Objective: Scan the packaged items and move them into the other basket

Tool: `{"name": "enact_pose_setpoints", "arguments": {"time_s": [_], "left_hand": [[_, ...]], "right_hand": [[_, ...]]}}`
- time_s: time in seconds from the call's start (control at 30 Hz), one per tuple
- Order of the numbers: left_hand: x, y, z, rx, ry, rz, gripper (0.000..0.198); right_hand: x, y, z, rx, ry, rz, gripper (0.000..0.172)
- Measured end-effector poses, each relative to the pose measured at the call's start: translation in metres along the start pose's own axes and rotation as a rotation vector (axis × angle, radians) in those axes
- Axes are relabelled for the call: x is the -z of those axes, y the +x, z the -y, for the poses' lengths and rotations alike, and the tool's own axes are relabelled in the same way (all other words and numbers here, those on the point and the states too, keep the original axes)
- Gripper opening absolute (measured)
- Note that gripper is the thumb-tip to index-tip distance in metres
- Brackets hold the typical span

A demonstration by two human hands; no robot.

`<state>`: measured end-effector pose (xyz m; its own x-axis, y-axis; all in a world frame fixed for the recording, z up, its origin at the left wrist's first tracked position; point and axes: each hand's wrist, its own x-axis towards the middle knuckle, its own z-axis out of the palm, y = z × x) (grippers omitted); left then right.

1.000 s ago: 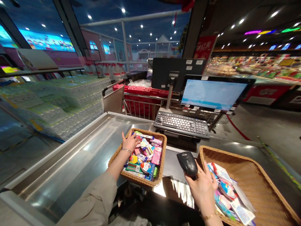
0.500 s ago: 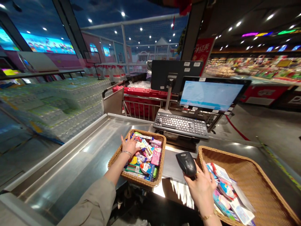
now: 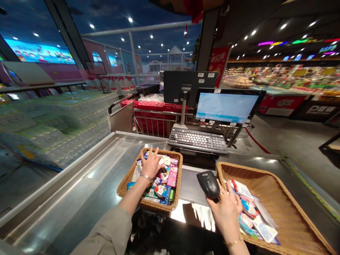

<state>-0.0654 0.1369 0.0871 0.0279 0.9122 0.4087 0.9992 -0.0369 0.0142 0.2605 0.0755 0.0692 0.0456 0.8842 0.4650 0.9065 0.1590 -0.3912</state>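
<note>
In the right hand, a black barcode scanner.

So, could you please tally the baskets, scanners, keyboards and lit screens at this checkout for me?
Wicker baskets: 2
Scanner: 1
Keyboard: 1
Lit screen: 1
Total: 5

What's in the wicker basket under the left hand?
Colourful small boxes and packets fill the wicker basket; the left hand covers those beneath it, and the basket floor is hidden.
</note>
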Motion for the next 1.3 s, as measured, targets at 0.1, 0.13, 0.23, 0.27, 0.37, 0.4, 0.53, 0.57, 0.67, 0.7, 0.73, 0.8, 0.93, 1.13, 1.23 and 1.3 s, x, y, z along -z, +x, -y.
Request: {"name": "enact_pose_setpoints", "arguments": {"time_s": [0.1,0.13,0.23,0.27,0.37,0.4,0.53,0.57,0.67,0.7,0.73,0.8,0.93,1.13,1.23,1.3], "left_hand": [[0.001,0.003,-0.012,-0.024,-0.018,-0.018,0.031],[0.0,0.004,-0.017,-0.033,-0.023,-0.026,0.032],[-0.001,0.007,-0.031,-0.063,-0.049,-0.045,0.034],[-0.001,0.008,-0.036,-0.071,-0.06,-0.049,0.035],[-0.002,0.012,-0.05,-0.099,-0.093,-0.057,0.038],[-0.002,0.013,-0.055,-0.109,-0.103,-0.06,0.039],[-0.003,0.018,-0.073,-0.14,-0.137,-0.063,0.038],[-0.003,0.019,-0.078,-0.146,-0.144,-0.067,0.037],[-0.005,0.022,-0.092,-0.183,-0.163,-0.11,0.035],[-0.005,0.022,-0.096,-0.195,-0.169,-0.135,0.035],[-0.006,0.023,-0.1,-0.206,-0.175,-0.161,0.034],[-0.007,0.024,-0.108,-0.223,-0.186,-0.207,0.033],[-0.009,0.025,-0.12,-0.259,-0.199,-0.241,0.031],[-0.011,0.027,-0.135,-0.292,-0.236,-0.248,0.031],[-0.011,0.029,-0.139,-0.305,-0.248,-0.242,0.03],[-0.012,0.029,-0.142,-0.309,-0.252,-0.241,0.031]], "right_hand": [[0.005,0.0,0.002,-0.007,-0.009,-0.03,0.033],[0.007,0.0,0.002,-0.01,-0.012,-0.039,0.032],[0.01,0.0,0.001,-0.012,-0.023,-0.052,0.031],[0.011,0.0,0.0,-0.011,-0.026,-0.054,0.03],[0.014,0.0,-0.003,-0.02,-0.041,-0.056,0.03],[0.014,0.0,-0.004,-0.024,-0.048,-0.054,0.031],[0.017,-0.001,-0.008,-0.036,-0.073,-0.058,0.035],[0.018,-0.002,-0.008,-0.038,-0.078,-0.065,0.033],[0.023,-0.003,-0.008,-0.038,-0.098,-0.081,0.028],[0.025,-0.003,-0.008,-0.041,-0.106,-0.078,0.027],[0.027,-0.002,-0.007,-0.041,-0.112,-0.077,0.026],[0.03,-0.002,-0.007,-0.052,-0.127,-0.09,0.027],[0.033,-0.001,-0.01,-0.048,-0.137,-0.089,0.026],[0.037,0.0,-0.007,-0.057,-0.15,-0.078,0.024],[0.039,0.001,-0.006,-0.055,-0.151,-0.074,0.024],[0.038,0.001,-0.006,-0.053,-0.142,-0.066,0.024]]}}
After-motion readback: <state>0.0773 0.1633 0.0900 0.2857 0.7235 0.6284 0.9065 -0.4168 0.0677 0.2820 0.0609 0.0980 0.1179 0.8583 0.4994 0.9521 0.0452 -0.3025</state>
